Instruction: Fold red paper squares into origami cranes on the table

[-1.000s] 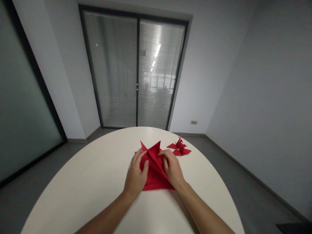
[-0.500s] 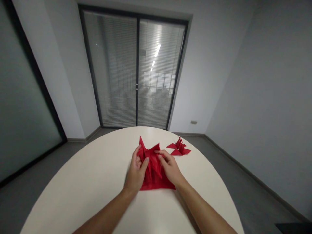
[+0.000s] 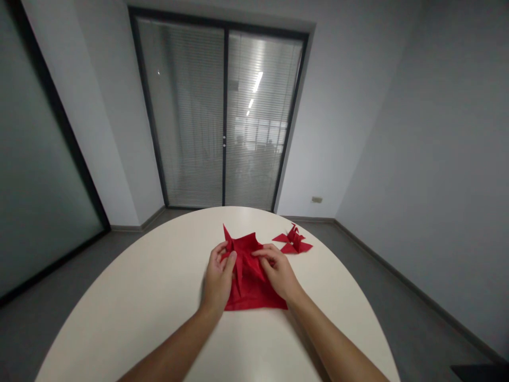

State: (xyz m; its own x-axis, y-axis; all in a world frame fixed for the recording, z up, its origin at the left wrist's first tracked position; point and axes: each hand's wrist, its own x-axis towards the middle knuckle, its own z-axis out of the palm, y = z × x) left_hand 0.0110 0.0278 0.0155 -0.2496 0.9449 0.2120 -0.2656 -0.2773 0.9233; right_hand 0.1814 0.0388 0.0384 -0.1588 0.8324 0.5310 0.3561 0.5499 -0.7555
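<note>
Red folded sheet (image 3: pixel 256 297), thin paper or cloth, can't tell which; sits on the round white table (image 3: pixel 155 286), about midway between the left and right edges, tips pointing at the far edge. Left hand (image 3: pixel 218 276) pinches its left side, thumb on top; right hand (image 3: pixel 279 271) has thumb and index closed on a flap at the upper right. Likely very light, limp, creases easily; could tear if tugged, probably not slippery. Best held by thumb and fingertip at the folded edges and flap bases, not the pointed tips. Wide stretch of tabletop toward the left edge; right is tighter, with a red folded piece (image 3: pixel 294 244) close to the far right edge. Near edge out of view.
</note>
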